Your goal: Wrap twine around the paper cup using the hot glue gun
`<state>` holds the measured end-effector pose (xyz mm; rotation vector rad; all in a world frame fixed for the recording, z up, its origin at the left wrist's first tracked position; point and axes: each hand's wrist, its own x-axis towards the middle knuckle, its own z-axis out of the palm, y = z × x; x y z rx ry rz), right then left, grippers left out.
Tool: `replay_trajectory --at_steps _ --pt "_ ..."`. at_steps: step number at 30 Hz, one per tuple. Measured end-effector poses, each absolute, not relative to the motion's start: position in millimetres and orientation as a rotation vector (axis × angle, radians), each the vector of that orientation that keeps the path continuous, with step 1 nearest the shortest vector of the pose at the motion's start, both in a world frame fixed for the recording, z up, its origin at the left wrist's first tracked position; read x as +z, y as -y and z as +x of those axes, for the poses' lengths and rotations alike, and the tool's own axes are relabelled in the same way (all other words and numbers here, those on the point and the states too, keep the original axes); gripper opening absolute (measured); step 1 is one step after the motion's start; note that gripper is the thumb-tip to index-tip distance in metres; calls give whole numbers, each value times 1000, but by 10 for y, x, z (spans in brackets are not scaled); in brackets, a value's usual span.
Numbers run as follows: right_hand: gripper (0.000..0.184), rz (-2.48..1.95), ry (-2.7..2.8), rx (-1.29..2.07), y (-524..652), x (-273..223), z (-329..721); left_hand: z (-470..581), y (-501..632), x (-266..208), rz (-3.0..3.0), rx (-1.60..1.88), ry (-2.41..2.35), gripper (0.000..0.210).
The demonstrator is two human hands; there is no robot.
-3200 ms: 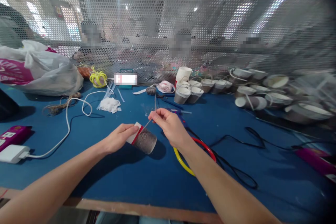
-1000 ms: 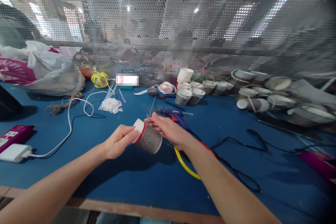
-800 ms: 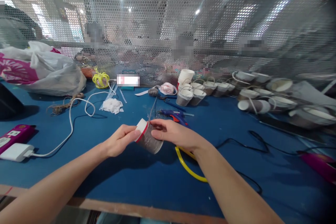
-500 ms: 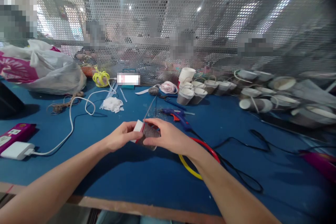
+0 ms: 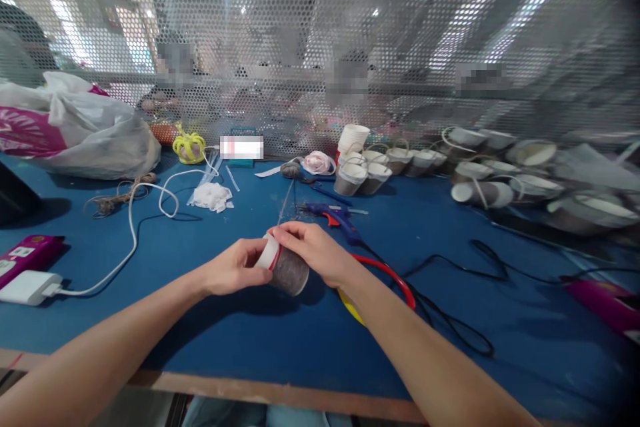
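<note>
Above the front middle of the table, a paper cup lies tilted on its side in my hands, mostly wrapped in grey-brown yarn with a white and red band bare at its left end. My left hand is closed around that bare end, thumb in front. Fingers of my right hand pinch at the cup's upper side, where a grey yarn strand runs back toward a small grey yarn ball. Behind my right hand lies a blue glue gun with an orange trigger.
Several wrapped cups with handles stand at the back and right. A red and yellow ring and black cable lie right. At left are a white charger, its cable, a purple power strip and a plastic bag.
The cup has turned in my hands, showing more of its wrapped side. My right hand's thumb has moved from the cup's front up to its top edge. The view has shifted slightly.
</note>
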<state>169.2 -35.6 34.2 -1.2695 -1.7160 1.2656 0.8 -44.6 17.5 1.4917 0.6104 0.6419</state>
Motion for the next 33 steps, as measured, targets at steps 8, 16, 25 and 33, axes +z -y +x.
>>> replay_trajectory --at_steps 8,16,25,33 --pt "20 -1290 1638 1120 327 358 1684 12 448 202 1385 627 -592 28" --pt "20 -1301 1673 964 281 348 1754 6 442 205 1341 663 -595 26" --pt "19 -1303 1670 890 241 315 1793 6 424 190 1318 695 -599 26" --pt "17 -1258 1651 925 252 328 1774 27 438 217 1307 747 -652 25"
